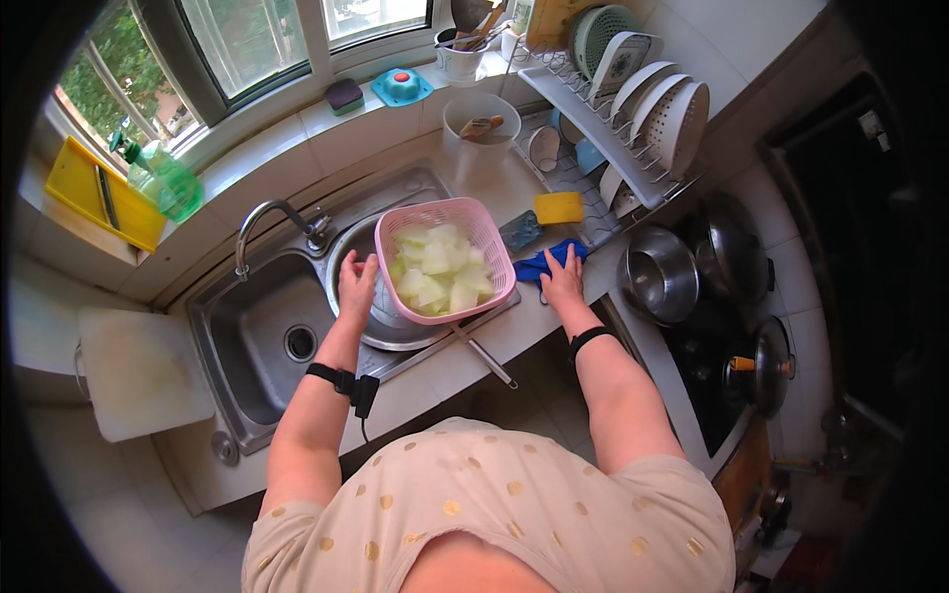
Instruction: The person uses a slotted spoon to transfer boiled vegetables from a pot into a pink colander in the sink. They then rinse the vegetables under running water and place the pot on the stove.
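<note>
A pink plastic basket (506, 278) full of pale green-white cut melon or gourd pieces (442, 268) sits over the right sink bowl. Beneath it, part of a mesh strainer (385, 302) shows, and a metal handle (485, 357) juts over the counter's front edge. My left hand (357, 287) is beside the basket's left wall with fingers apart, holding nothing; whether a fingertip touches the rim is unclear. On the counter to the right lies a crumpled blue cloth (530, 268). My right hand (563, 278) lies on it, fingers spread over the fabric and not closed around it.
A yellow sponge (559, 208) and a grey-blue pad (521, 231) lie behind the cloth. The faucet (259, 215) arches over the left sink bowl (259, 341). A dish rack (593, 126) stands back right; steel pots (658, 274) sit right. A cutting board (141, 374) is at left.
</note>
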{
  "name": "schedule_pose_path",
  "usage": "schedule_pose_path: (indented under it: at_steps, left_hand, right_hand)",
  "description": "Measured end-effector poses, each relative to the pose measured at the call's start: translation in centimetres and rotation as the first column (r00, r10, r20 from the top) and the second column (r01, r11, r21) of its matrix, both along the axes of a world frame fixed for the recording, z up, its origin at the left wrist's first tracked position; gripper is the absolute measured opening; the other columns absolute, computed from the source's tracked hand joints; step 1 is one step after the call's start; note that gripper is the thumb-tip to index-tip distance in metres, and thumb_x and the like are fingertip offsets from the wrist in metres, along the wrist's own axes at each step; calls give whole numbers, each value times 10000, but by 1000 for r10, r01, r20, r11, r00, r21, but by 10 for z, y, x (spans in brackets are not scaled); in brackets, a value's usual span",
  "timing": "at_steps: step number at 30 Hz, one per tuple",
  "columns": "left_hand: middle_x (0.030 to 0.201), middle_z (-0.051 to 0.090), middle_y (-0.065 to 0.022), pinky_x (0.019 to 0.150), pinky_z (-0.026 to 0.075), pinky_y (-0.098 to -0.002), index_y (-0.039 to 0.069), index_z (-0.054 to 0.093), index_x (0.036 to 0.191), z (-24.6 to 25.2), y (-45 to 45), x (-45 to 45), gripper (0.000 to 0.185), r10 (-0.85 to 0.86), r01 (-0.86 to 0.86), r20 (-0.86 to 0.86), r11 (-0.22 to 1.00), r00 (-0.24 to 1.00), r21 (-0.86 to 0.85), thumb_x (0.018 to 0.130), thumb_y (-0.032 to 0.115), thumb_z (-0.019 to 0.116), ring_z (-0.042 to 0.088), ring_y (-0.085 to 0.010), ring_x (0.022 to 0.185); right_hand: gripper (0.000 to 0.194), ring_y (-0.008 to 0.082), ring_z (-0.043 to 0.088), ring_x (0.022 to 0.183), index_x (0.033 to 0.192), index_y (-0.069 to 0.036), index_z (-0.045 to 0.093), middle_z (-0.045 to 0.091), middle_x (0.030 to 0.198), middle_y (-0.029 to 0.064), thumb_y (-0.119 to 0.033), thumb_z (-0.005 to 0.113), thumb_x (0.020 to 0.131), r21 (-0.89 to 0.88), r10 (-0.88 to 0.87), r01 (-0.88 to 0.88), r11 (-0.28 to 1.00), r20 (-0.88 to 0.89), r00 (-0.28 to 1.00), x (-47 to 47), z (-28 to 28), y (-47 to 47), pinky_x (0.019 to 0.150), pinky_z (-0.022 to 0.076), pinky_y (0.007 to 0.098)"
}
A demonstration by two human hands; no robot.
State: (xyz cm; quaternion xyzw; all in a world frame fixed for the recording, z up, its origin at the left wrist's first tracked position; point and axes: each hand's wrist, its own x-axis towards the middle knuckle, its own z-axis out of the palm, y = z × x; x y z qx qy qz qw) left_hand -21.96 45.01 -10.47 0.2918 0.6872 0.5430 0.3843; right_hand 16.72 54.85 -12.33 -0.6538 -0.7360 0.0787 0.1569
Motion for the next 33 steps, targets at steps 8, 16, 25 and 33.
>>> schedule_pose_path:
  at_steps: [8, 16, 25, 33]
  left_hand:
    - [906, 600, 1, 648, 452, -209, 11, 576, 1192, 20, -77, -15, 305, -100, 100, -13, 965, 995, 244, 913, 124, 628, 538, -73, 727]
    - [962, 651, -82, 766, 509, -279, 57, 636, 1120, 86, -114, 67, 237, -812, 834, -190, 547, 551, 80, 909, 163, 627, 625, -154, 856]
    - [1527, 186, -185, 1131, 241, -405, 39, 69, 1507, 88, -117, 228, 988, -984, 917, 50, 178, 172, 356, 840, 378, 714, 252, -317, 1396]
    - [1012, 658, -60, 874, 479, -298, 12, 613, 1113, 118, -150, 293, 310, -932, 855, 206, 358, 299, 376, 945, 268, 566, 597, -135, 959]
  right_hand:
    - [358, 421, 577, 1033, 1168, -106, 578, 586, 1130, 228, -357, 425, 964, -225, -209, 201, 953, -9, 978, 49, -39, -9, 876, 468, 492]
    - [544, 339, 604, 1020, 1147, -3, 610, 643, 1060, 214, -481, 418, 974, -233, -423, 357, 905, -391, 817, 81, 71, -85, 906, 445, 415]
    - [337, 188, 567, 1065, 1161, -112, 524, 579, 1138, 55, -395, 423, 1008, -497, -496, -56, 866, -836, -234, 5, 162, -261, 940, 472, 367]
    - [341, 188, 554, 1088, 1202, -107, 532, 563, 1166, 57, -318, 373, 987, -379, -367, 24, 925, -908, -200, 23, 102, -309, 950, 454, 346]
